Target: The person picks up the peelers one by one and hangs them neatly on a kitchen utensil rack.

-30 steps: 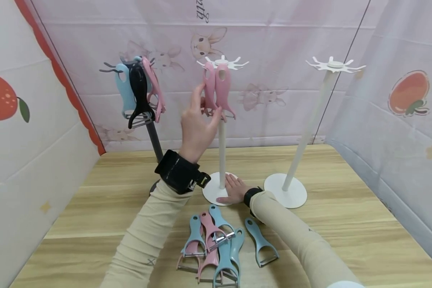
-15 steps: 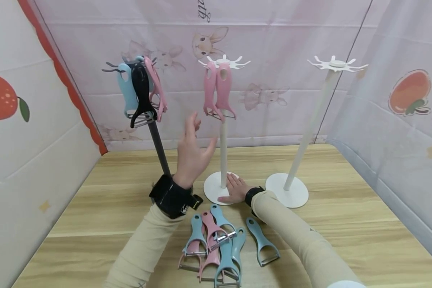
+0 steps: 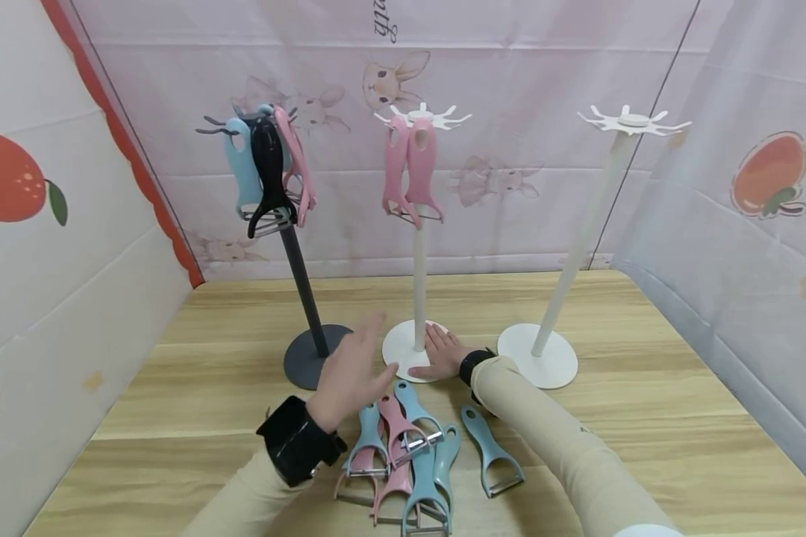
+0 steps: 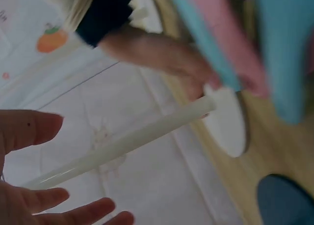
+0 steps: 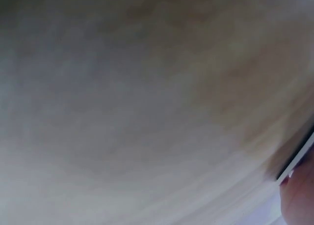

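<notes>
The heap of peelers (image 3: pixel 410 466), blue and pink, lies low in the centre of the frame on the wooden bench (image 3: pixel 645 418), one blue peeler (image 3: pixel 489 460) apart at its right. The left hand (image 3: pixel 349 373) hovers just above the heap's upper edge, fingers straight and relaxed, holding nothing. The right hand (image 3: pixel 443 354) rests flat, fingers spread, on the round base of the middle white stand (image 3: pixel 416 283), steadying it. Two pink peelers (image 3: pixel 410 171) hang from that stand's top hooks, so its loading looks begun; about eight peelers on the bench remain. In the upper left the dark grey stand (image 3: pixel 302 298) carries a black peeler (image 3: pixel 269 179) with blue and pink ones. To the right the other white stand (image 3: pixel 578 246) holds nothing. Nothing blocks the left hand from the heap, though the peelers overlap and their blades may snag. The right wrist view is a blur.
</notes>
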Available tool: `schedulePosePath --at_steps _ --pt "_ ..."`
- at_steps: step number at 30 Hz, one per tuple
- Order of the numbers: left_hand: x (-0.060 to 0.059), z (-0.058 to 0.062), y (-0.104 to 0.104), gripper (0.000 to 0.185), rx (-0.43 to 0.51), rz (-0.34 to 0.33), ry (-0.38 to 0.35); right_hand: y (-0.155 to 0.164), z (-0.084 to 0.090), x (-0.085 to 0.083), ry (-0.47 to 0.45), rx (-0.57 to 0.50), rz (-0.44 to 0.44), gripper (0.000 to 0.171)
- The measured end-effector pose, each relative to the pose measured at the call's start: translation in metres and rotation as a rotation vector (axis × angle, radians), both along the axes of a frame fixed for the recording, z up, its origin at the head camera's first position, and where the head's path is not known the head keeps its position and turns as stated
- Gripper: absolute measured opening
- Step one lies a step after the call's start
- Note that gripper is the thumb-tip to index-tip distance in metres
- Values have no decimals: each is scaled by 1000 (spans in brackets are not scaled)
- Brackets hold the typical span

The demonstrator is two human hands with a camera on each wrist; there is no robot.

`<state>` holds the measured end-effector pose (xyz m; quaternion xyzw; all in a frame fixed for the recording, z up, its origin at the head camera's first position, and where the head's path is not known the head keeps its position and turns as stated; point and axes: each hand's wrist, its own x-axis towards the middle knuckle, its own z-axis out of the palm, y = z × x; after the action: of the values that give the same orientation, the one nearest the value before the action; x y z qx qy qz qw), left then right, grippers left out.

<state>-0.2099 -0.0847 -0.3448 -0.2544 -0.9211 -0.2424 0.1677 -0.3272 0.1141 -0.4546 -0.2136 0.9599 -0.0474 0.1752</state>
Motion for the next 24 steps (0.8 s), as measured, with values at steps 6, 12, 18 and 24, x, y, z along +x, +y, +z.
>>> schedulePosePath --at_steps 6,12,18,24 --pt "17 -26 -14 62 -191 -8 -176 0 0 0 1 -8 -3 93" --pt "27 -39 -22 64 -278 -26 -304 0 -3 -1 11 -15 3 94" --pt "37 -45 -27 65 -316 -34 -413 -1 -3 -2 3 -7 -1 93" --pt "43 -51 -28 64 -318 -66 -445 0 -2 -1 8 -2 -8 93"
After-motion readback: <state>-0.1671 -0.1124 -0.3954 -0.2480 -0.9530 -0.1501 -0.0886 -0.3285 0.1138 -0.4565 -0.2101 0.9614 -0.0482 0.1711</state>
